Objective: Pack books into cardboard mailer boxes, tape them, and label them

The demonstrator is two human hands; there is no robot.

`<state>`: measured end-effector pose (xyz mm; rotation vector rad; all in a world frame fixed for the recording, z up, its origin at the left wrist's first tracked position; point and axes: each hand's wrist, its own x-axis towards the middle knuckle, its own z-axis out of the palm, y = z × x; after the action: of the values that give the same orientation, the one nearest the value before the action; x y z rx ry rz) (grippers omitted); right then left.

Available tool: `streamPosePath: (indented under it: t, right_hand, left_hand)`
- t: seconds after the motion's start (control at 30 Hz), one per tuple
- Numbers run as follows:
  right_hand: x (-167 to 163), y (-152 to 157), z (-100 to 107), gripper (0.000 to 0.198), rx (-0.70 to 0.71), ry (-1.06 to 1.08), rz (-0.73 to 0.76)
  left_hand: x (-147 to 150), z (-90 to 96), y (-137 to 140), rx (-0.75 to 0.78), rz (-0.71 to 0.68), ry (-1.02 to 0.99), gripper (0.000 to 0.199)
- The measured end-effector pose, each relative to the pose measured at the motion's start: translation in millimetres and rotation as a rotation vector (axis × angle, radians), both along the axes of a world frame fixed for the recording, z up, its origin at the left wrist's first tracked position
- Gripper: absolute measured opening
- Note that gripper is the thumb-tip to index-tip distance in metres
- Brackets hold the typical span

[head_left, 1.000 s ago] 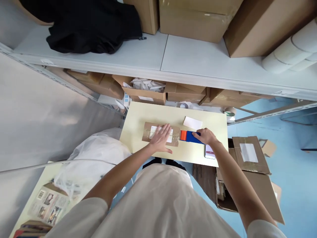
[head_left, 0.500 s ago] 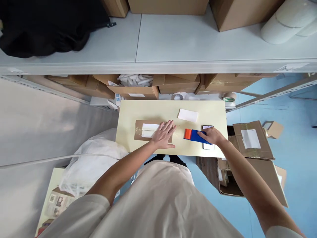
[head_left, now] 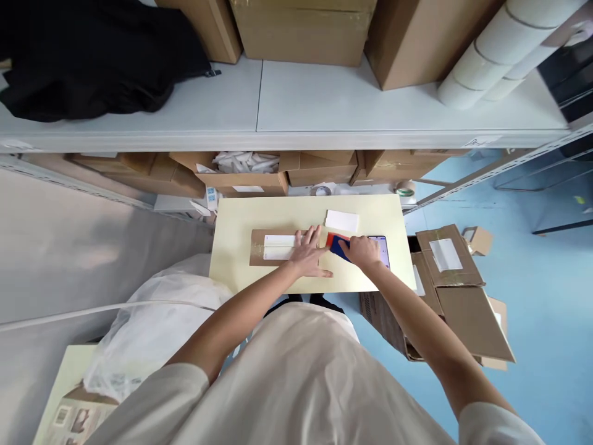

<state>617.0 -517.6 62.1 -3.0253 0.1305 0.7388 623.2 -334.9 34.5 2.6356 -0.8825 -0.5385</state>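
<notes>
My left hand (head_left: pixel 306 254) lies with fingers spread over the right end of a flat brown cardboard parcel (head_left: pixel 256 248). White labels (head_left: pixel 278 253) are on top of the parcel, with shiny clear tape at its left end. My right hand (head_left: pixel 364 252) is closed around a flat blue tool (head_left: pixel 340 245) with an orange-red end; I cannot make out its exact kind. That end is right beside the fingers of my left hand. A phone (head_left: pixel 382 248) with a lit screen lies partly behind my right hand. White paper slips (head_left: pixel 341 220) lie just beyond the tool.
The pale yellow table (head_left: pixel 236 281) stands against a shelf (head_left: pixel 315 99) with cardboard boxes above and below. Rolls of tape (head_left: pixel 405 188) sit behind the table. Opened cartons (head_left: pixel 447 256) stand on the floor at right; a white plastic bag (head_left: pixel 152 327) is at left.
My right hand has moved left with the blue tool, up beside my left hand, uncovering more of the phone. My left hand stays on the parcel. The view has shifted slightly.
</notes>
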Motion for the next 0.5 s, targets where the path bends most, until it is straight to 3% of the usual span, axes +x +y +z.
streamPosePath:
  t: [0.07, 0.17, 0.27, 0.33, 0.43, 0.5]
  right_hand:
    - [-13, -9, -4, 0.057, 0.039, -0.068, -0.113]
    - [-33, -9, -24, 0.042, 0.122, -0.061, -0.204]
    - [-49, 3, -55, 0.032, 0.148, -0.048, -0.234]
    - [-58, 12, -73, 0.032, 0.153, -0.039, -0.259]
    - [-66, 18, -89, 0.035, 0.173, -0.035, -0.264]
    - [-71, 17, -91, 0.040, 0.189, -0.070, -0.245]
  left_hand:
    - [4, 2.1, 9, -0.104, 0.044, 0.069, 0.091]
    - [5, 4.6, 37, -0.244, 0.157, 0.051, 0.072]
    - [-4, 0.9, 78, -0.239, 0.422, -0.112, 0.062]
    - [-13, -6.1, 106, -0.234, 0.658, -0.146, 0.070]
    - [-25, -20.2, 140, -0.363, 0.895, 0.044, 0.080]
    - [-31, -28.5, 153, -0.525, 0.889, 0.202, 0.074]
